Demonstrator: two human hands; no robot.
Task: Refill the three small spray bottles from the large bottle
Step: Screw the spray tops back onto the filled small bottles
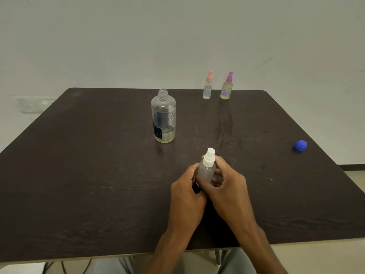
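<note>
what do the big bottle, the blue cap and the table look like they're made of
Big bottle: clear plastic by the look, glossy; the label shows through its wall.
Blue cap: likely hard plastic, solid colour, faceted edges.
Table: dark wood-grain top, probably laminate; faint streaks, scuffs and a dull sheen.

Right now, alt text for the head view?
Both hands, left hand and right hand, grip a white-capped spray bottle over a dark table. Behind stand the uncapped large bottle, pink-capped and purple-capped sprayers; a blue cap lies right.

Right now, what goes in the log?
hands: left, right grip white-topped spray bottle | large bottle: uncapped, upright | blue cap: on table
</note>
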